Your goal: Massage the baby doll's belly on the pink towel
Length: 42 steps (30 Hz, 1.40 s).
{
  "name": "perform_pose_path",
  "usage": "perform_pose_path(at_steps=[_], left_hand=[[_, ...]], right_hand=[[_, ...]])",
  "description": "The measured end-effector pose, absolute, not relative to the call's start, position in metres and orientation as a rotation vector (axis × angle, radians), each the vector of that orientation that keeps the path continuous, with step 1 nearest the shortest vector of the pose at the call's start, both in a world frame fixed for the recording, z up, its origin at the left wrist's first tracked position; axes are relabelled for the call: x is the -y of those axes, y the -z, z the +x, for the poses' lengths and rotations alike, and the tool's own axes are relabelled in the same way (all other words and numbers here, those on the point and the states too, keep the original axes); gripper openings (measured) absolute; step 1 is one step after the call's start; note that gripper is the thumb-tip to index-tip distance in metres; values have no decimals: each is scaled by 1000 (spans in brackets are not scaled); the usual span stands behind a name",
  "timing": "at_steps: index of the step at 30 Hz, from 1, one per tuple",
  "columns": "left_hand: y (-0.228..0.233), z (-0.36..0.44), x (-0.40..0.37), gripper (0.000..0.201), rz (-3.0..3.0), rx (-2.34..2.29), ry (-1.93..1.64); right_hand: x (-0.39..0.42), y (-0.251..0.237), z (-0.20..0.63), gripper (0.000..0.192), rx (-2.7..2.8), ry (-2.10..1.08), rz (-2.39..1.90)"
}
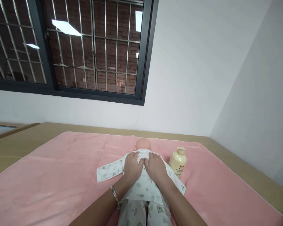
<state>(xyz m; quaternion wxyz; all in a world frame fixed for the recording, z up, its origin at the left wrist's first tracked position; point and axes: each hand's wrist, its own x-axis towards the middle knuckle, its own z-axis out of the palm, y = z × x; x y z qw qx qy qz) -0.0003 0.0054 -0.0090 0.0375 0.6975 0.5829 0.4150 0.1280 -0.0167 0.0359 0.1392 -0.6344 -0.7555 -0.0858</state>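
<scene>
A baby doll [143, 143] lies stretched out on a pink sheet [61, 175], its bald head toward the wall and no facial features in sight. It wears a white printed top [143, 188] and matching trousers [134, 213]. My left hand [133, 165] rests flat on the left side of the doll's upper body, with a bracelet on that wrist. Flat on the right side lies my right hand [155, 166], the two thumbs close together. One sleeve [109, 170] spreads out to the left. A pale yellow pump bottle [178, 161] stands to the right of the doll.
Wooden surface edges [25, 141] frame the pink sheet. Behind them rises a white wall [184, 69], with a dark-framed barred window [96, 47] at upper left. Another wooden-edged piece [14, 130] is partly visible at far left.
</scene>
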Motion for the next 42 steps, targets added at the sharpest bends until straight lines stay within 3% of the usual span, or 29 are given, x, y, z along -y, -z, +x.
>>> perform_pose_path(at_steps=[11,22,27,34,42], left_hand=[[16,0,-10,40,2191,-1803,-1276],[9,1,-2,24,2231,-1696,-1396],[5,3,-6,36,2246,-1789,-1290],[-9,4,3,30,2346,-1887,-1041],[-1,3,-5,38,2283,-1849,-1109]], right_hand=[[-2,-27,145,57,2199,-103,-1777],[16,-42,128,38,2148,38,-1889],[-6,-33,146,45,2162,-73,-1728],[11,-44,127,36,2188,54,-1834],[1,-33,134,47,2155,21,-1818]])
